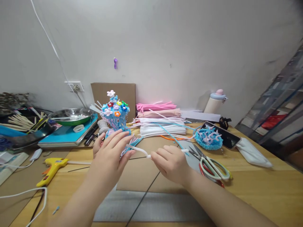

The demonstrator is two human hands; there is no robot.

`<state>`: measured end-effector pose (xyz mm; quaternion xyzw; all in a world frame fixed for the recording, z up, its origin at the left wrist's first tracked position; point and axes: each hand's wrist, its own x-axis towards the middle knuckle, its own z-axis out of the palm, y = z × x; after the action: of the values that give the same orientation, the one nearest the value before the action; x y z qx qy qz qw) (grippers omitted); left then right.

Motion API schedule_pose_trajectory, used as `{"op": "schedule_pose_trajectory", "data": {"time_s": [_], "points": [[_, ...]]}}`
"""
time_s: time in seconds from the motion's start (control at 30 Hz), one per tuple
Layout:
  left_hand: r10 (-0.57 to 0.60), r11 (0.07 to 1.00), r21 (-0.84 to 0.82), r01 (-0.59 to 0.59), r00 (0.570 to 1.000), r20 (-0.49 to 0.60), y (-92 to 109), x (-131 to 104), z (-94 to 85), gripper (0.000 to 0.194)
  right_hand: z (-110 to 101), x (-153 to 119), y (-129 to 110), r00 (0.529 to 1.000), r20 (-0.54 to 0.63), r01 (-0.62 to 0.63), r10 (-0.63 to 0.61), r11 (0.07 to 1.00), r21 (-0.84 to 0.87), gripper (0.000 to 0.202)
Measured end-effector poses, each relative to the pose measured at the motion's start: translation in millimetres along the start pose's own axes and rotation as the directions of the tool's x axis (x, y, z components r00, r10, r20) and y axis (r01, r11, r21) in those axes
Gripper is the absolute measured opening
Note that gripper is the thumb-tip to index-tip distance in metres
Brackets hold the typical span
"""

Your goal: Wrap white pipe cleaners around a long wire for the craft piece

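Observation:
A white pipe cleaner (pixel 138 149) stretches between my two hands above the cardboard. My left hand (pixel 110 149) has its thumb and fingers curled around the left end, with the fingertips partly hidden. My right hand (pixel 169 160) is closed in a fist on the other part, and a short white end pokes out past its knuckles. There is a small bend or knot in the pipe cleaner just left of my right fist. Behind my left hand stands a blue fuzzy tree-like piece (pixel 115 115) covered with small coloured flowers. A bundle of thin blue and pink strands shows beside my left fingers.
Bundles of pink and white pipe cleaners (pixel 163 129) lie at the back. At right are scissors (pixel 210 165), a blue fuzzy disc (pixel 208 138), a phone (pixel 227 137) and a bottle (pixel 214 102). At left are a yellow glue gun (pixel 53 170), a metal bowl (pixel 71 116) and white cables.

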<state>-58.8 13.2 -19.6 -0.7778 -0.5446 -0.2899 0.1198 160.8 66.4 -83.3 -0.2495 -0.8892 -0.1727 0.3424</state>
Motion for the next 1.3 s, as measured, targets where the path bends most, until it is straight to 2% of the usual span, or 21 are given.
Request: {"op": "schedule_pose_trajectory", "data": {"time_s": [0.1, 0.17, 0.3, 0.4, 0.47, 0.53, 0.57, 0.63, 0.73, 0.83, 0.9, 1.0, 1.07, 1.13, 1.23, 1.3], "points": [[0.011, 0.996, -0.084, 0.006, 0.981, 0.191, -19.0, 1.9, 7.3, 0.026, 1.1, -0.3, 0.1, 1.0, -0.003, 0.0, 0.0, 1.0, 0.002, 0.02], [0.004, 0.995, -0.101, 0.022, 0.969, 0.247, -21.5, 0.8, 7.8, 0.02, 2.1, -1.2, 0.4, 1.0, 0.011, -0.001, 0.001, 1.0, -0.005, 0.019], [-0.049, 0.982, -0.162, 0.096, 0.961, 0.271, -6.4, -6.8, 1.1, 0.021, 5.8, -3.0, 0.6, 0.997, 0.07, -0.03, 0.032, 0.999, -0.028, 0.019], [-0.127, 0.95, -0.243, 0.197, 0.952, 0.277, 9.8, -21.6, 1.4, 0.019, 8.0, -3.9, 0.4, 0.99, 0.048, -0.132, 0.132, 0.991, 0.006, 0.021], [-0.166, 0.921, -0.304, 0.244, 0.951, 0.261, 16.9, -33.7, 6.7, 0.016, 7.9, -3.8, -0.1, 0.975, 0.02, -0.223, 0.222, 0.969, 0.107, 0.023], [-0.211, 0.885, -0.365, 0.289, 0.948, 0.24, 19.6, -44.4, 14.4, 0.016, 6.2, -2.5, -0.9, 0.946, 0.041, -0.32, 0.322, 0.905, 0.279, 0.022], [-0.241, 0.861, -0.395, 0.321, 0.941, 0.239, 19.4, -48.6, 18.7, 0.017, 4.7, -1.2, -1.4, 0.923, 0.082, -0.377, 0.375, 0.848, 0.373, 0.022], [-0.313, 0.794, -0.456, 0.401, 0.914, 0.259, 16.8, -53.9, 27.1, 0.023, 0.8, 2.5, -2.5, 0.858, 0.21, -0.501, 0.469, 0.675, 0.542, 0.023], [-0.42, 0.653, -0.539, 0.533, 0.846, 0.327, 11.0, -55.3, 38.1, 0.031, -6.0, 9.3, -4.3, 0.759, 0.422, -0.612, 0.496, 0.324, 0.721, 0.027], [-0.426, 0.511, -0.598, 0.618, 0.786, 0.449, 7.5, -51.7, 46.4, 0.035, -12.1, 13.2, -7.0, 0.709, 0.58, -0.626, 0.401, -0.021, 0.779, 0.033], [-0.383, 0.432, -0.624, 0.651, 0.759, 0.526, 6.1, -48.1, 49.6, 0.035, -15.2, 12.6, -9.7, 0.676, 0.682, -0.651, 0.279, -0.209, 0.73, 0.037], [-0.345, 0.367, -0.658, 0.658, 0.753, 0.56, 1.8, -41.0, 48.5, 0.034, -19.1, 8.9, -13.5, 0.622, 0.782, -0.717, 0.042, -0.371, 0.591, 0.037], [-0.303, 0.372, -0.674, 0.638, 0.77, 0.562, -2.9, -35.1, 42.8, 0.034, -22.1, 6.9, -15.1, 0.609, 0.788, -0.752, -0.093, -0.382, 0.537, 0.036], [-0.233, 0.406, -0.68, 0.611, 0.788, 0.569, -7.5, -28.8, 33.3, 0.033, -25.9, 6.4, -15.8, 0.611, 0.767, -0.781, -0.197, -0.311, 0.542, 0.033], [-0.138, 0.452, -0.673, 0.586, 0.791, 0.596, -11.1, -21.1, 16.5, 0.031, -32.4, 7.4, -15.6, 0.569, 0.772, -0.81, -0.281, -0.034, 0.585, 0.025], [-0.077, 0.408, -0.678, 0.612, 0.763, 0.642, -12.4, -19.2, 7.2, 0.032, -35.8, 7.8, -14.2, 0.554, 0.789, -0.784, -0.267, 0.154, 0.602, 0.02]]}}
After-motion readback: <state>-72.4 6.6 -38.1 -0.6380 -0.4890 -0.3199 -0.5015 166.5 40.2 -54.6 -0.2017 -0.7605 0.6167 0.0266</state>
